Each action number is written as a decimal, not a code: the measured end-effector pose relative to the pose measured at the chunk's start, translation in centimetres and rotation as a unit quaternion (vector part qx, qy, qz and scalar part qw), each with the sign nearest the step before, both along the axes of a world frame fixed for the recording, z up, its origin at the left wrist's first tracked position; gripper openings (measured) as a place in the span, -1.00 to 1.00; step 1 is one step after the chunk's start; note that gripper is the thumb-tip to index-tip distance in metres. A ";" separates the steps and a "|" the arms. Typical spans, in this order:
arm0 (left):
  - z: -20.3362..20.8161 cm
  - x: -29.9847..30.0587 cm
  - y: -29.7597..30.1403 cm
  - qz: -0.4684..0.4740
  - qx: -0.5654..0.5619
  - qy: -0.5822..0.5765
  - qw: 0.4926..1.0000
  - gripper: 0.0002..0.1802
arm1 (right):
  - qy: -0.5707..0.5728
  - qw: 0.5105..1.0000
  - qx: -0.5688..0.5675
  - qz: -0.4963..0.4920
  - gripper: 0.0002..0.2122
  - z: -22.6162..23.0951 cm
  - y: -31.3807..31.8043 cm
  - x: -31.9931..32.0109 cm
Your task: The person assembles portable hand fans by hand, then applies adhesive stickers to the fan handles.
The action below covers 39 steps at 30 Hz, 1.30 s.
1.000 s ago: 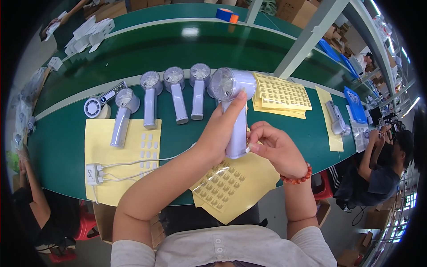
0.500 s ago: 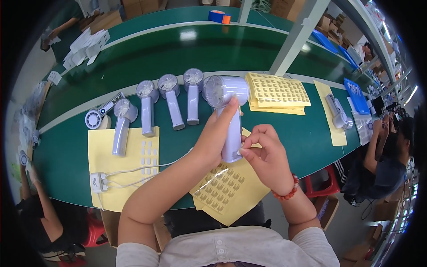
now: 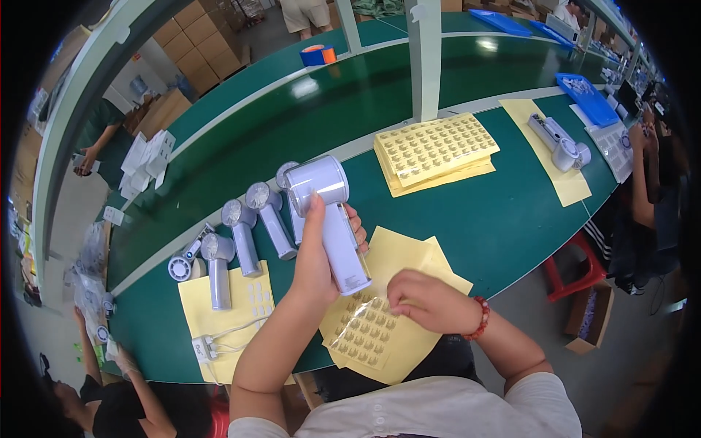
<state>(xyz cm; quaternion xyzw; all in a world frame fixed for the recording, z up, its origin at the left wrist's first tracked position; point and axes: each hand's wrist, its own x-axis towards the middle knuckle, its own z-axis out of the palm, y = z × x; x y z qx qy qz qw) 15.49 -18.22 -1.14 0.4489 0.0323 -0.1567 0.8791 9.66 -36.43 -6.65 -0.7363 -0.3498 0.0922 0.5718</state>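
holding a smooth lilac fan point(image 3: 339, 235) (cylindrical head) is the left hand point(image 3: 314, 255)

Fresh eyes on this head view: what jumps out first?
First, the lilac handheld fan near the middle, gripped in the left hand. Next, the right hand with its red beaded bracelet, over patterned yellow sheets at the bench's near edge. Then the similar lilac fans lined up at left on the green bench, and the stack of yellow sheets farther back.
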 end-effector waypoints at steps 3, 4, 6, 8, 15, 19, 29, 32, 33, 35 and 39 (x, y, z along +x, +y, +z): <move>0.9 0.3 -0.8 0.036 0.046 -0.008 0.998 -0.52 | -0.012 0.999 -0.042 -0.012 -0.89 -0.7 0.0 -0.9; 1.2 0.4 -1.1 0.067 0.086 0.002 0.994 -0.54 | -0.031 0.998 -0.048 -0.030 -0.89 -0.9 0.0 -1.0; 0.9 1.2 -0.9 0.015 0.139 0.005 0.990 -0.56 | -0.029 0.995 -0.035 -0.091 -0.90 -1.2 0.1 -1.5; -0.1 2.7 -1.3 -0.027 0.185 0.032 0.982 -0.58 | -0.013 0.984 -0.012 -0.178 -0.89 -1.1 0.4 -2.2; -4.7 7.3 -4.7 0.109 0.424 -0.127 0.890 -0.39 | -0.065 0.979 0.009 -0.192 -0.87 1.9 -1.0 -1.0; -5.7 8.4 -5.1 0.124 0.505 -0.100 0.848 -0.30 | -0.069 0.983 -0.046 -0.165 -0.88 2.2 -1.6 0.2; -4.2 5.7 -4.5 0.177 0.580 -0.197 0.770 -0.33 | 0.037 0.989 -0.053 -0.136 -0.95 0.9 1.8 2.7; -1.3 1.6 -1.8 0.106 0.450 -0.270 0.845 -0.34 | -0.069 0.980 -0.120 -0.145 -0.99 1.8 2.5 3.4; -0.6 0.1 -0.1 0.093 0.443 -0.323 0.831 -0.35 | -0.071 0.978 -0.118 -0.155 -0.99 2.0 2.8 3.5; 0.5 -2.1 3.8 0.143 0.496 -0.371 0.772 -0.47 | -0.090 0.977 -0.116 -0.155 -0.99 1.4 3.1 4.3; -0.1 -4.9 14.0 0.264 0.588 -0.282 0.711 -0.54 | -0.148 0.952 -0.232 -0.135 -0.96 -0.5 3.3 4.9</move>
